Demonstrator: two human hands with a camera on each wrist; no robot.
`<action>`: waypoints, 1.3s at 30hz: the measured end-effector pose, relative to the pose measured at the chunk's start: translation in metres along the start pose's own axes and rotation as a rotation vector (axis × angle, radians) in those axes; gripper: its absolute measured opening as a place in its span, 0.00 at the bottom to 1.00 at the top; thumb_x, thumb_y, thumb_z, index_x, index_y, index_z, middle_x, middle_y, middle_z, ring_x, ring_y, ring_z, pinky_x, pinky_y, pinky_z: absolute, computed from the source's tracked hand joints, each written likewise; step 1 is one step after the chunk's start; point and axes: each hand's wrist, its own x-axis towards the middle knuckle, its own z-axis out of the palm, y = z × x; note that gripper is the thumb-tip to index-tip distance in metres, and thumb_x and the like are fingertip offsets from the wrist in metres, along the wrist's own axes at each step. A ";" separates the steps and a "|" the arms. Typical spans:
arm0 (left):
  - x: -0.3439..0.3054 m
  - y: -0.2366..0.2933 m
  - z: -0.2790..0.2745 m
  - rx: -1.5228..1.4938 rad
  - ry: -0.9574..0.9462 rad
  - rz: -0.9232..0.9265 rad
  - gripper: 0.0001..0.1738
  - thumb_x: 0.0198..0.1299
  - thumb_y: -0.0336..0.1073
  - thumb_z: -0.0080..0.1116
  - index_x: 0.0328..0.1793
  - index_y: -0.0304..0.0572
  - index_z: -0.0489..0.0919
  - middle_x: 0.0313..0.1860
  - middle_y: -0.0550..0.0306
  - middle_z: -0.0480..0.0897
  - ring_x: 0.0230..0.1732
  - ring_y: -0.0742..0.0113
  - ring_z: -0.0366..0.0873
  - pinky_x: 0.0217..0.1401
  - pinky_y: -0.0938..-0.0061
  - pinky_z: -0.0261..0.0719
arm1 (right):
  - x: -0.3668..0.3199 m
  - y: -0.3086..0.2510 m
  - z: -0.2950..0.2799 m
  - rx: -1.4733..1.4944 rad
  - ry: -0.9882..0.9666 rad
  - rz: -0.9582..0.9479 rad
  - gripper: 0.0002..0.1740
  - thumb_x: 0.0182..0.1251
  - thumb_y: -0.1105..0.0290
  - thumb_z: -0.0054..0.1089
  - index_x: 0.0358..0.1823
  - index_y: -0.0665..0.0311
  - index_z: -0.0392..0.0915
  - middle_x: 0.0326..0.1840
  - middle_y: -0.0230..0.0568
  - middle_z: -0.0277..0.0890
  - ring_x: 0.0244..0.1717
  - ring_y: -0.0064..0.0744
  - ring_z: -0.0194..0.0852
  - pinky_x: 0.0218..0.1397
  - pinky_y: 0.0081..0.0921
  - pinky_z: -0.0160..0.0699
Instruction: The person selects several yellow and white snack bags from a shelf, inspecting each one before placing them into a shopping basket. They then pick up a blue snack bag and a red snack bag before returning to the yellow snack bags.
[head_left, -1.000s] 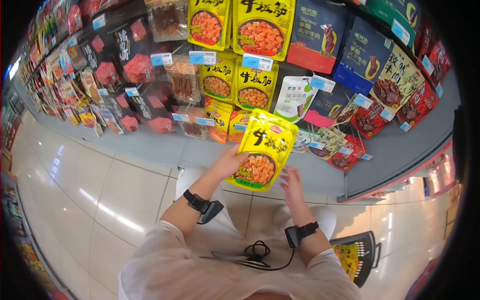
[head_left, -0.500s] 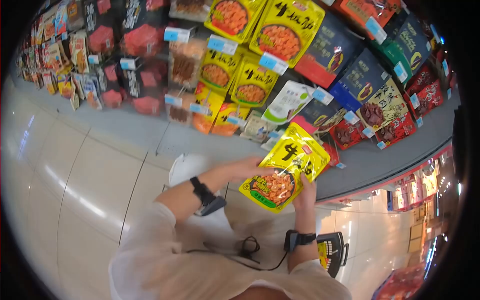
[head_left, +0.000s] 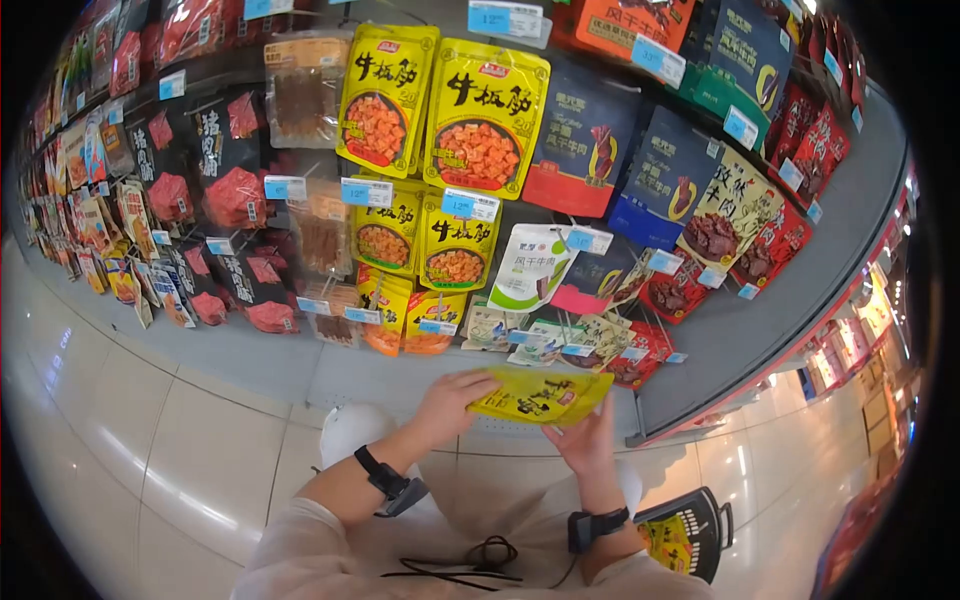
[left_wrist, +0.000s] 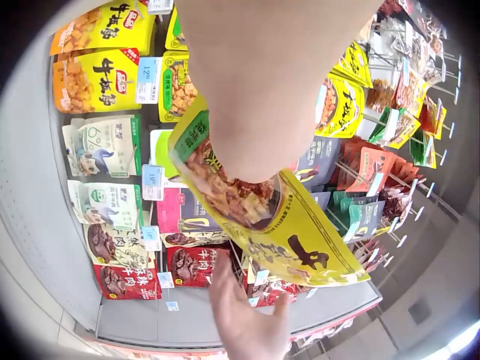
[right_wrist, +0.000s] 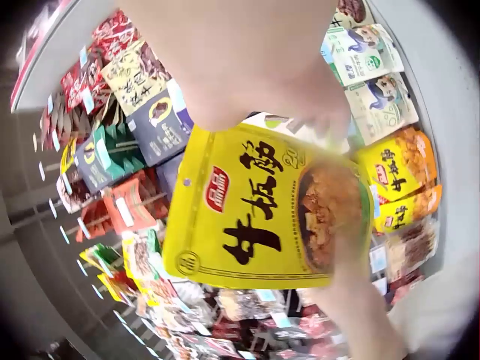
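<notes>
The left hand [head_left: 447, 405] grips one end of a yellow pouch [head_left: 540, 393], which lies tilted and foreshortened in the head view. At the pouch's other end is the right hand [head_left: 583, 440], fingers extended and thumb apart. From the left wrist, the right hand [left_wrist: 251, 319] appears with spread fingers just beside the pouch [left_wrist: 300, 232]; whether it touches is unclear. The right wrist view shows the printed front of the pouch [right_wrist: 255, 210], with the left hand [right_wrist: 356, 300] blurred across its picture end.
Hanging yellow pouches [head_left: 480, 120], dark blue packs [head_left: 655, 180] and black packs [head_left: 235, 160] fill the shelf rack ahead, with price tags among them. A black basket [head_left: 716, 512] holding yellow packets [head_left: 672, 545] stands on the tiled floor at the lower right.
The pouch has tipped flatter and moved left and slightly down in the head view. The right hand's thumb has come off its front. The view has shifted, showing more shelf.
</notes>
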 end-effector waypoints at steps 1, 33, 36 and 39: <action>0.001 0.001 -0.001 0.123 0.069 0.041 0.30 0.40 0.22 0.56 0.55 0.51 0.77 0.55 0.55 0.77 0.58 0.55 0.72 0.56 0.63 0.70 | -0.010 -0.002 0.016 0.018 0.010 0.006 0.32 0.66 0.46 0.49 0.63 0.58 0.61 0.62 0.40 0.66 0.59 0.40 0.65 0.57 0.46 0.67; 0.012 0.003 0.073 -0.080 -0.337 -0.173 0.22 0.60 0.26 0.51 0.62 0.41 0.71 0.60 0.52 0.71 0.53 0.63 0.74 0.48 0.73 0.74 | -0.272 -0.087 -0.257 0.403 1.147 -1.299 0.17 0.64 0.78 0.35 0.54 0.69 0.62 0.51 0.51 0.70 0.51 0.47 0.74 0.48 0.44 0.82; 0.013 -0.001 0.080 -0.121 -0.354 -0.198 0.21 0.61 0.27 0.51 0.62 0.41 0.71 0.60 0.52 0.71 0.53 0.64 0.74 0.47 0.73 0.73 | -0.287 -0.075 -0.272 0.411 1.225 -1.282 0.17 0.65 0.77 0.33 0.54 0.68 0.63 0.51 0.50 0.70 0.51 0.46 0.74 0.50 0.41 0.81; 0.013 0.008 0.083 -0.148 -0.369 -0.212 0.20 0.63 0.29 0.50 0.62 0.41 0.70 0.60 0.52 0.71 0.54 0.64 0.74 0.47 0.74 0.73 | -0.293 -0.061 -0.274 0.418 1.303 -1.283 0.17 0.66 0.77 0.32 0.54 0.68 0.65 0.52 0.48 0.71 0.51 0.45 0.74 0.52 0.39 0.80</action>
